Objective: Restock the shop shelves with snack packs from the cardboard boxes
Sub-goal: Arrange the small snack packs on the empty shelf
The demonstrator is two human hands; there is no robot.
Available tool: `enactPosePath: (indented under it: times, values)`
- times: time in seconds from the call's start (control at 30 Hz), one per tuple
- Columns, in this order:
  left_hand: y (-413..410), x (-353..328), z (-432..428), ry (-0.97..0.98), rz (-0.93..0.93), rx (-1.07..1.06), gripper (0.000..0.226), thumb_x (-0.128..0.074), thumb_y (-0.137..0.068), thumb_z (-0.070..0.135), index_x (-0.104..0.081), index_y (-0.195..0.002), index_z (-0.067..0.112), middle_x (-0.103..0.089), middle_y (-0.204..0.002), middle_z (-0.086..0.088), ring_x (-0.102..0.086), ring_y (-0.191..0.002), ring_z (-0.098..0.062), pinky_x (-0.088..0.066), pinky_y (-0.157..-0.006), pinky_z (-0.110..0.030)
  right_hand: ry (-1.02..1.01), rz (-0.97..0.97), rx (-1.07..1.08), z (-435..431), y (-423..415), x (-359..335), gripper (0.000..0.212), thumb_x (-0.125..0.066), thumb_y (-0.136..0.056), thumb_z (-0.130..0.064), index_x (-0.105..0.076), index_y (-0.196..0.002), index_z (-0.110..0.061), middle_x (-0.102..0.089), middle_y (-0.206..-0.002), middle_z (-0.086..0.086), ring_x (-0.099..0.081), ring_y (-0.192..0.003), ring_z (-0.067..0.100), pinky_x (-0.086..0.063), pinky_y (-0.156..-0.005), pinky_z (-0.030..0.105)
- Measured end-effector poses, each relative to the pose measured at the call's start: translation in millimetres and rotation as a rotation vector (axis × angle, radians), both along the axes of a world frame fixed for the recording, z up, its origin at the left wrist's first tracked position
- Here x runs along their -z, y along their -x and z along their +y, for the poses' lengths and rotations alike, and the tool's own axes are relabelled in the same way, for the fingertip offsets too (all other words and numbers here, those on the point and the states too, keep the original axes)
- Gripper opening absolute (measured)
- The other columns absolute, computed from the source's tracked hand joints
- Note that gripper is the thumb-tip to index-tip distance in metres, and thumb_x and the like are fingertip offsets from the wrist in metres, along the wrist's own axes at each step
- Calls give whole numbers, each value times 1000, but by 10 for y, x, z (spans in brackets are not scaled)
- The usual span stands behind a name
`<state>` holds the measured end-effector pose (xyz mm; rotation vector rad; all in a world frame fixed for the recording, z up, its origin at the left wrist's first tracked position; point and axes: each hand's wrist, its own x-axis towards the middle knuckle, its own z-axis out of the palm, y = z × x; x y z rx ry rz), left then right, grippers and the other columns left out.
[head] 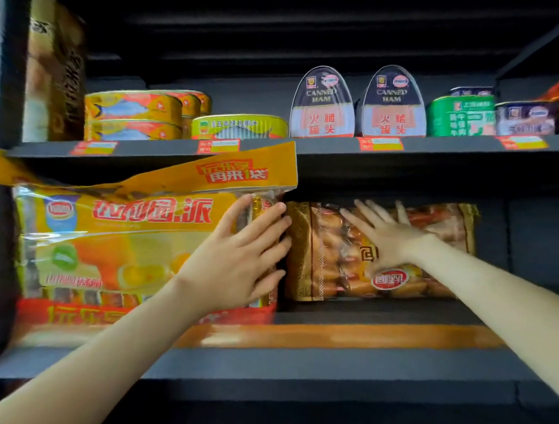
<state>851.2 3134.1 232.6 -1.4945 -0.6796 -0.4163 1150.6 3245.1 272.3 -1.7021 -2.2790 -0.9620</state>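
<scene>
A big yellow and orange snack pack (119, 238) stands on the middle shelf (310, 354) at the left. My left hand (241, 255) lies flat on its right end, fingers straight and pointing right. Beside it stands a gold and brown snack pack (331, 251) holding small wrapped cakes. My right hand (385, 236) presses against the front of that pack with its fingers spread. The two packs stand side by side, almost touching.
The upper shelf (301, 146) carries flat fish cans (133, 115), two canned ham tins (356, 104), and green and white tins (459, 115) at the right. A tall box (54, 71) stands at the upper left. To the right of the gold pack the middle shelf is dark.
</scene>
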Motion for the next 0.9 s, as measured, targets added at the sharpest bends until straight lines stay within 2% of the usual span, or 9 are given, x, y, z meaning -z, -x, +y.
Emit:
enactPosePath:
  times: [0.1, 0.23, 0.37, 0.47, 0.53, 0.67, 0.73, 0.77, 0.9]
  values:
    - [13, 8, 27, -25, 1, -2, 49, -37, -97, 44, -66, -119, 12, -56, -137, -12, -32, -141, -28, -9, -116, -57, 10, -133, -15, 129, 133, 71, 141, -73, -64, -67, 44, -134, -33, 47, -141, 2, 38, -134, 22, 9, -111, 66]
    - [0, 16, 55, -34, -4, -7, 49, -35, -97, 43, -66, -117, 11, -56, -136, -13, -32, -141, -29, -7, -117, -57, 1, -212, 8, 250, 231, -2, 136, -69, -63, -73, 51, -119, -43, 47, -142, -2, 28, -141, 26, -1, -112, 67]
    - [2, 31, 53, -44, -6, -12, 47, -37, -97, 42, -66, -116, 10, -56, -137, -13, -33, -141, -29, -7, -118, -56, -12, -157, 6, 381, 419, 11, 132, -73, -65, -65, 35, -138, -43, 34, -153, 1, 4, -147, 33, -10, -113, 63]
    - [-4, 45, 57, -37, -13, -18, 47, -36, -97, 42, -66, -116, 11, -55, -137, -12, -33, -141, -28, -7, -119, -55, -13, 131, -55, 394, 482, -142, 128, -71, -68, -66, 31, -141, -43, 2, -161, 13, -9, -145, 34, -12, -115, 49]
    - [-2, 41, 59, -43, -18, -22, 47, -36, -97, 42, -66, -117, 11, -55, -138, -12, -33, -141, -28, -7, -118, -55, 8, 219, -61, 321, 541, -251, 120, -68, -73, -65, 22, -147, -39, -15, -158, 17, -15, -142, 35, -18, -112, 40]
    - [21, 31, 61, -58, -20, -31, 49, -34, -97, 41, -66, -118, 10, -55, -138, -13, -33, -141, -29, -6, -118, -55, -89, 30, 31, 103, 694, -408, 107, -68, -73, -62, -9, -154, -25, -32, -149, 14, -22, -137, 32, -21, -108, 41]
    - [13, 37, 62, -62, -26, -30, 49, -35, -97, 41, -66, -117, 10, -55, -137, -14, -34, -140, -29, -6, -118, -56, -130, -48, 64, -63, 714, -429, 97, -67, -69, -68, -33, -147, -21, -35, -144, 11, -24, -134, 30, -20, -107, 45]
    - [7, 40, 63, -66, -28, -24, 48, -36, -97, 41, -67, -116, 9, -56, -136, -14, -35, -140, -29, -6, -118, -55, -130, -64, 68, -156, 717, -410, 94, -68, -68, -68, -37, -144, -21, -34, -144, 11, -23, -135, 31, -20, -108, 47]
    - [-16, 50, 55, -65, -29, -5, 46, -39, -96, 41, -67, -114, 9, -58, -134, -13, -37, -139, -30, -8, -118, -56, -134, 55, -60, -509, 620, -183, 92, -75, -70, -56, -32, -142, -19, -25, -145, 14, -34, -131, 34, -27, -108, 49]
